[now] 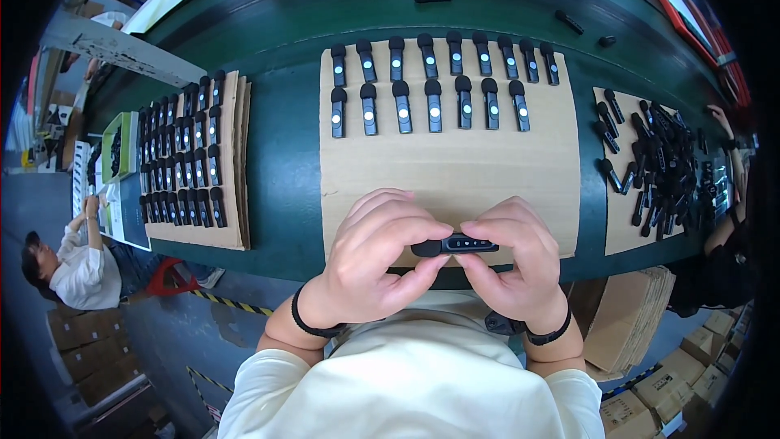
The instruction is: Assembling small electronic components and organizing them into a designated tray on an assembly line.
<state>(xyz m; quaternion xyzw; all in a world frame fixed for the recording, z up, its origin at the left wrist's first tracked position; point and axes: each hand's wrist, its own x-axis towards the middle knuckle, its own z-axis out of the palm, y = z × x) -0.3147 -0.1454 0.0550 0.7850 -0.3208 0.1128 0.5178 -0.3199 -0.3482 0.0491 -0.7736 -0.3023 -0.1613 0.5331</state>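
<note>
mic (455,245) lies sideways, long axis left to right, foam tip toward the left hand (375,260), body pinched by the right hand (513,264). both hands clamped on it, just above the cardboard (455,167) on the surface (284,162).

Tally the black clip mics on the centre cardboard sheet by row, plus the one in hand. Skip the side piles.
Back row on the centre cardboard sheet: 9
Front row: 7
Held mic, between left hand and right hand: 1
Total: 17
</note>
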